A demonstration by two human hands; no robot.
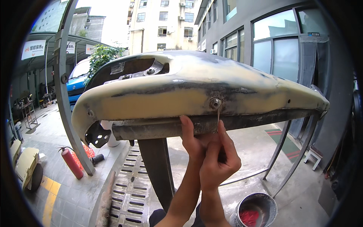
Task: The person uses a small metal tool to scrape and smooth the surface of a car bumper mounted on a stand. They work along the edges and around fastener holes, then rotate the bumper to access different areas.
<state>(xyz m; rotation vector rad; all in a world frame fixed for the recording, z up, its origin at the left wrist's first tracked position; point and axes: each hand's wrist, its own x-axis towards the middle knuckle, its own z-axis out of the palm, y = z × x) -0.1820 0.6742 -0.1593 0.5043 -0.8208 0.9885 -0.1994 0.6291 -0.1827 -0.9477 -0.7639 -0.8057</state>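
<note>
While both hands pinch a thin blade (218,120) under the bumper (196,90), right hand (217,160) grip closed, left hand (193,138) alongside, paint bucket (254,209) below

Outdoor yard of a vehicle body-repair workshop: filler-coated bumper panel (196,90) on a metal stand (157,170), paint bucket (254,210) and red fire extinguisher (72,162) on the paved ground, blue truck (77,81) under a canopy, buildings around.

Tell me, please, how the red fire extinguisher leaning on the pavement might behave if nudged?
The fire extinguisher leans at a tilt, so it would probably topple. Being a cylinder, it may then roll. It looks metal, so likely heavy and stiff.
</note>
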